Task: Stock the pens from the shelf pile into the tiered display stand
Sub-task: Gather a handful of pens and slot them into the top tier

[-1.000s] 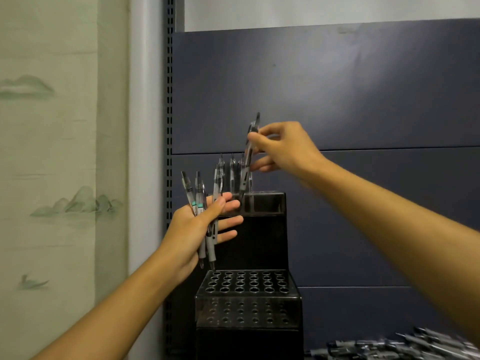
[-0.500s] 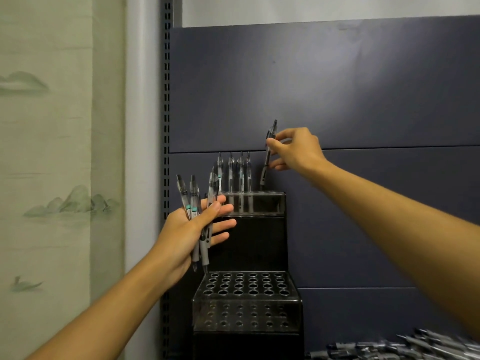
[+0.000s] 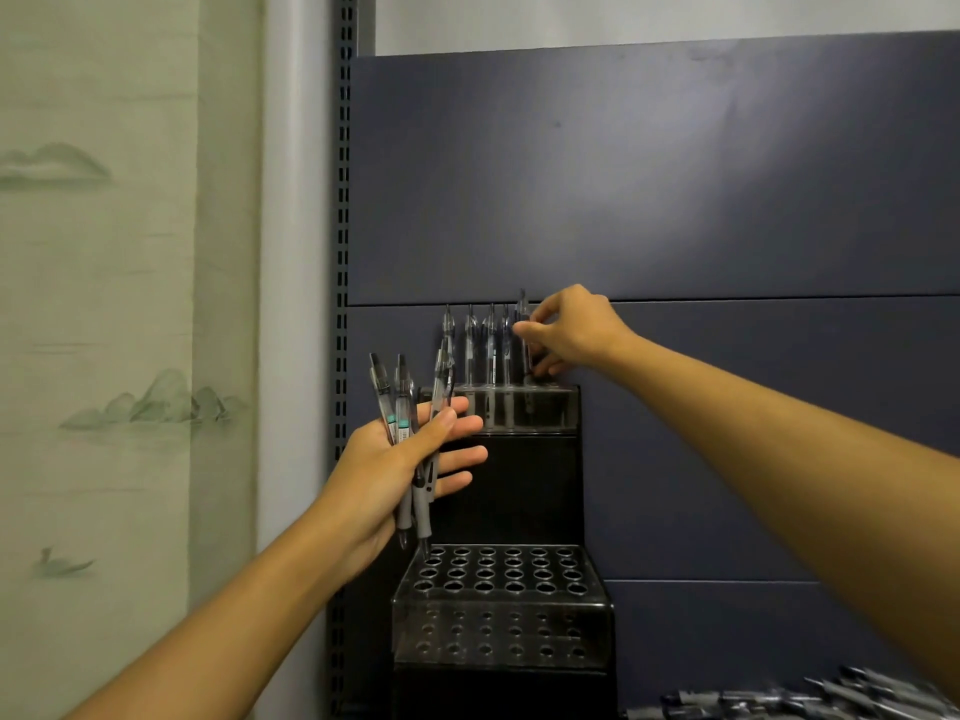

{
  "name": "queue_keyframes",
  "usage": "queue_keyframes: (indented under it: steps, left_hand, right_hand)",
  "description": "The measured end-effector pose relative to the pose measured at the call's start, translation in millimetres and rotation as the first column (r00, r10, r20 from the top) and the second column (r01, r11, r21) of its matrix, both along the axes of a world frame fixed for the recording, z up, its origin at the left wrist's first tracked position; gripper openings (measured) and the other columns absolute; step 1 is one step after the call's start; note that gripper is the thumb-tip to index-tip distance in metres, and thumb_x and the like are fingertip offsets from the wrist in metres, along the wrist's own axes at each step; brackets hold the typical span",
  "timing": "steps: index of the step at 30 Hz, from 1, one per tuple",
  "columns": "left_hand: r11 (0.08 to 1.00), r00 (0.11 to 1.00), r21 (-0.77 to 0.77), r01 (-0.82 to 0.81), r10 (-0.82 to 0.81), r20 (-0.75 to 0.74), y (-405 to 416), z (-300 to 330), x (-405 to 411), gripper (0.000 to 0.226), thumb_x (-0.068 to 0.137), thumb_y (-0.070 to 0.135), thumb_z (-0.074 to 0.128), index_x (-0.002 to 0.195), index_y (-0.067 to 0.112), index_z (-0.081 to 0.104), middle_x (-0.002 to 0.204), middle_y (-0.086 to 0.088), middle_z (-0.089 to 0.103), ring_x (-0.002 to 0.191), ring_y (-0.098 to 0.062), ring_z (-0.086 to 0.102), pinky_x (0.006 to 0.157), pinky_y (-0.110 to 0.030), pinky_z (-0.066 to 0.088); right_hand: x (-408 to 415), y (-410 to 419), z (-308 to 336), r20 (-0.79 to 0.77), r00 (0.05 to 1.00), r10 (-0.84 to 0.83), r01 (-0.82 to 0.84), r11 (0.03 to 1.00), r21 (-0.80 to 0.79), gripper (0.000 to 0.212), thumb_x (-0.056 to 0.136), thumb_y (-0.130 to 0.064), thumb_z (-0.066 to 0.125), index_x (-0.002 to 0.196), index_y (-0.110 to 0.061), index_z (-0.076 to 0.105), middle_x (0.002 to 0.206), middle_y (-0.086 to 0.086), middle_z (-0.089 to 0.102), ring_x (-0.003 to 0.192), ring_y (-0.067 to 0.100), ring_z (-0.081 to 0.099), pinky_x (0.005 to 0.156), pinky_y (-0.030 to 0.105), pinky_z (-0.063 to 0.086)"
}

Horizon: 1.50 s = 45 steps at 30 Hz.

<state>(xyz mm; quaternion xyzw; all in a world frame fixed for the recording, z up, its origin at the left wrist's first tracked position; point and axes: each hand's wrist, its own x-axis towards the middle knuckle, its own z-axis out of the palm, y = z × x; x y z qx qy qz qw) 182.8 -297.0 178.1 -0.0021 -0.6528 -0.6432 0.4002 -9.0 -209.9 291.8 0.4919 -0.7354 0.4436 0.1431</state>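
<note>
At frame centre, the right hand (image 3: 569,330) pinches a pen (image 3: 523,324), seating it in the stand (image 3: 519,407)'s top tier. The left hand (image 3: 395,470) grips spare pens (image 3: 402,407). Next, probably release and take another.

- Right hand (image 3: 571,330) pinches one pen (image 3: 522,324), upright, its lower end at the top tier (image 3: 524,407) of the display stand (image 3: 498,610).
- Four pens (image 3: 478,345) stand in that tier, left of it.
- Left hand (image 3: 400,470) grips three pens (image 3: 410,433) (fanned, tips down).
- Lower tier (image 3: 501,569): holes bare.
- Pen pile (image 3: 810,701) lies at bottom right, on the shelf.
</note>
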Motion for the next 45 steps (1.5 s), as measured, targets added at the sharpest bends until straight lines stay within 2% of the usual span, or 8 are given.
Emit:
queue_keyframes:
  steps: [9,12,16,21,26,33,39,45]
  left_hand:
    - [1.000,1.000,0.005,0.008,-0.008,0.010,1,4,0,0.026,0.090,0.024,0.059,0.114,0.017,0.069,0.107,-0.004,0.076,0.096,-0.023,0.074,0.078,-0.032,0.062]
    - [1.000,1.000,-0.008,0.007,-0.006,0.019,4,5,-1,0.024,0.094,0.023,0.057,0.114,0.017,0.068,0.106,-0.003,0.077,0.095,-0.022,0.075,0.076,-0.031,0.062]
    - [1.000,1.000,0.003,0.006,-0.006,0.010,9,10,-5,0.024,0.097,0.022,0.054,0.118,0.016,0.065,0.105,-0.005,0.077,0.093,-0.023,0.075,0.071,-0.029,0.063]
    - [1.000,1.000,-0.008,0.022,-0.022,-0.010,18,14,-8,0.022,0.099,0.020,0.052,0.117,0.015,0.064,0.105,-0.004,0.077,0.093,-0.023,0.075,0.070,-0.029,0.062]
    - [0.999,0.999,-0.016,0.042,-0.042,-0.012,20,14,-11,0.023,0.099,0.020,0.051,0.117,0.016,0.065,0.107,-0.005,0.076,0.097,-0.024,0.074,0.076,-0.033,0.062]
    - [0.999,0.999,0.011,0.044,-0.044,0.029,9,10,-10,0.026,0.099,0.014,0.052,0.123,0.015,0.062,0.112,-0.007,0.075,0.100,-0.028,0.073,0.080,-0.037,0.061]
    - [1.000,0.999,0.002,0.000,0.000,0.052,-1,3,-2,0.023,0.099,0.014,0.052,0.115,0.017,0.067,0.109,-0.004,0.076,0.096,-0.026,0.074,0.077,-0.035,0.062]
    - [1.000,0.999,-0.002,-0.020,0.020,0.051,-4,6,2,0.022,0.099,0.014,0.051,0.115,0.016,0.067,0.107,-0.005,0.076,0.095,-0.026,0.075,0.074,-0.033,0.063]
  right_hand:
    - [-3,10,-5,-0.120,0.988,-0.102,0.098,0.995,-0.036,0.039,0.085,-0.045,0.072,0.089,-0.006,0.073,0.078,0.006,0.075,0.065,0.015,0.073,0.067,0.030,0.062]
    - [22,22,-7,-0.115,0.991,0.072,-0.078,0.996,-0.050,0.032,0.090,-0.044,0.067,0.096,-0.013,0.072,0.079,0.001,0.075,0.062,0.011,0.072,0.054,0.021,0.056]
    - [56,24,-16,-0.085,0.948,0.306,-0.300,0.951,0.075,0.031,0.090,-0.045,0.066,0.101,-0.017,0.073,0.087,-0.001,0.075,0.069,0.007,0.071,0.055,0.016,0.051]
    - [58,20,-30,-0.156,0.943,0.294,-0.288,0.956,0.055,0.030,0.089,-0.045,0.068,0.101,-0.019,0.076,0.087,-0.007,0.073,0.080,0.005,0.069,0.074,0.025,0.058]
    - [61,22,-35,-0.180,0.946,0.268,-0.274,0.962,-0.006,0.024,0.092,-0.040,0.066,0.102,-0.021,0.076,0.094,-0.008,0.074,0.089,0.003,0.067,0.079,0.020,0.054]
    - [54,31,-6,0.107,0.915,0.388,-0.342,0.890,-0.302,0.012,0.099,-0.021,0.059,0.101,-0.011,0.065,0.095,0.011,0.074,0.069,0.026,0.075,0.064,0.034,0.061]
    - [21,45,25,0.075,0.983,0.165,-0.118,0.898,-0.424,0.011,0.098,-0.021,0.060,0.104,-0.013,0.063,0.093,0.008,0.072,0.071,0.029,0.075,0.065,0.034,0.063]
    - [-3,40,21,0.017,1.000,0.010,-0.004,0.936,-0.351,0.025,0.098,-0.025,0.061,0.117,-0.010,0.064,0.096,0.011,0.072,0.069,0.022,0.074,0.065,0.031,0.063]
